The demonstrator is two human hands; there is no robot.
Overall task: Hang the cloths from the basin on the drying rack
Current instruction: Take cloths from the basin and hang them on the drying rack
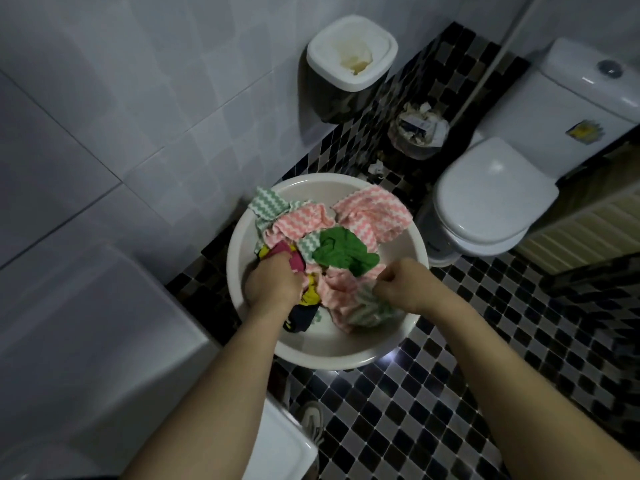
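Cloths (325,244) fill the basin (239,251) beneath both hands; left hand (273,284) is fisted around a magenta cloth (289,256), right hand (403,285) pinches a pale green striped cloth (369,306).

- Basin (239,244): pale beige, plain.
- Two cloths in pink-and-white zigzag (372,216), another in mint-and-white zigzag (268,202).
- One solid green cloth (341,252), one magenta piece (289,256), plus a yellow-and-black one (306,299).
- Floor (450,393): black, grey and white mosaic checks.
- Toilet (491,199): white.
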